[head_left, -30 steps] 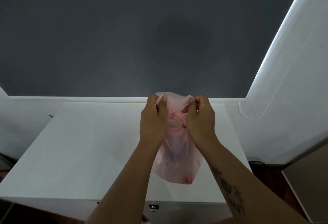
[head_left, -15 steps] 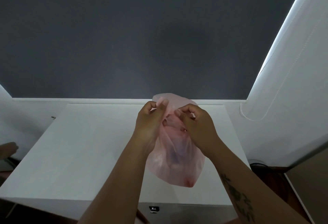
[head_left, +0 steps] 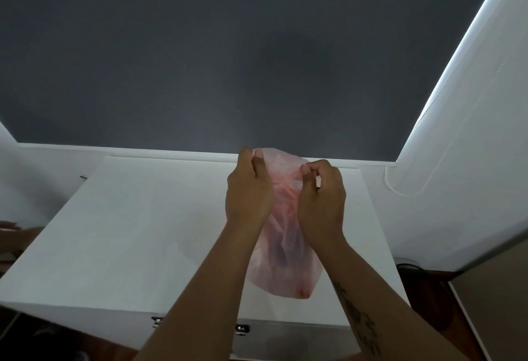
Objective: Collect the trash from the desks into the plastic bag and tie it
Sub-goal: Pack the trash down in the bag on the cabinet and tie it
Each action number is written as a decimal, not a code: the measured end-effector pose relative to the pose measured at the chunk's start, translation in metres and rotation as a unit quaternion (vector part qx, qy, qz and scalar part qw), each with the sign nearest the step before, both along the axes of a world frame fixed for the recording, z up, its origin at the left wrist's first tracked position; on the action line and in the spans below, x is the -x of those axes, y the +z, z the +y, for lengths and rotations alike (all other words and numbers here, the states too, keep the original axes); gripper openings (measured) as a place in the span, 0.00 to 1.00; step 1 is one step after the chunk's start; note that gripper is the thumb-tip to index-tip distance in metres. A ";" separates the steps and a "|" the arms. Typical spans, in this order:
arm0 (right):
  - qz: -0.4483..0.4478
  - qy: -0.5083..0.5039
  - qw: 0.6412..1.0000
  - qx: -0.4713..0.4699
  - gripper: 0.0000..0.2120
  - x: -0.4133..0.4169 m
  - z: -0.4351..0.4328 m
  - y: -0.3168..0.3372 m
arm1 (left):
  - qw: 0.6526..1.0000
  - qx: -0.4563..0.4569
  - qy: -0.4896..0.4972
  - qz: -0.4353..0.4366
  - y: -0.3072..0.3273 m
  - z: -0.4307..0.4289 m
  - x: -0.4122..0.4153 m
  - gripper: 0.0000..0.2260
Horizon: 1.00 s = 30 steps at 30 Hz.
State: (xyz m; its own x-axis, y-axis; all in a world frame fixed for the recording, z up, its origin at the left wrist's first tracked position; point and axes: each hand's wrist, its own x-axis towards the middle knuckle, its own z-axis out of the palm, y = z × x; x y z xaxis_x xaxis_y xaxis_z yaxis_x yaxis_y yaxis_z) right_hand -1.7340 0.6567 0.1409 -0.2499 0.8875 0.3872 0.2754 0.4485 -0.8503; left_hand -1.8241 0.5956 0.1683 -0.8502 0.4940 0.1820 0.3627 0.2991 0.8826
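Observation:
A thin pink plastic bag [head_left: 283, 269] hangs above the white desk [head_left: 137, 235], with dark shapes showing faintly through its lower part. My left hand [head_left: 247, 192] pinches the bag's top edge on the left. My right hand [head_left: 321, 203] pinches the top on the right, fingers curled over the plastic. The bag's mouth arches between the two hands, near the desk's far edge. What is inside the bag cannot be made out.
A dark grey wall [head_left: 228, 60] rises behind the desk. A white roller blind with a bead cord [head_left: 400, 189] stands to the right. Another person's hand [head_left: 11, 230] shows at the left edge. A drawer front [head_left: 285, 337] lies below the desk's near edge.
Both hands have shifted along the bag's top while holding it, and the mouth now arches wider between them. A person's hand has come into view at the left edge.

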 end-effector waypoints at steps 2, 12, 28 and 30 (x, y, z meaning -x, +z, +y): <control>-0.028 -0.002 1.000 -0.004 0.06 0.001 0.002 -0.002 | 0.998 0.050 -0.014 0.037 0.000 0.002 0.001 0.13; -0.138 0.141 0.980 0.009 0.06 -0.015 0.016 0.003 | 0.994 0.056 -0.091 0.010 -0.007 0.004 0.005 0.12; -0.017 0.314 0.858 0.406 0.13 -0.019 0.015 0.026 | 0.990 0.021 -0.138 -0.034 0.006 -0.005 0.023 0.15; 0.010 0.338 0.824 0.454 0.14 -0.021 0.017 0.025 | 0.989 0.020 -0.136 -0.048 0.005 -0.004 0.021 0.15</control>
State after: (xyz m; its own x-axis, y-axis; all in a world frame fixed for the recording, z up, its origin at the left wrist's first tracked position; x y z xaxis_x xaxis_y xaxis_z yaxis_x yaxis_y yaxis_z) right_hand -1.7126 0.6733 0.1659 -0.8081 0.4737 -0.3502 0.2056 -0.3303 -0.9212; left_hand -1.8446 0.5915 0.1728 -0.6978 0.7115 0.0833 0.3496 0.2368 0.9065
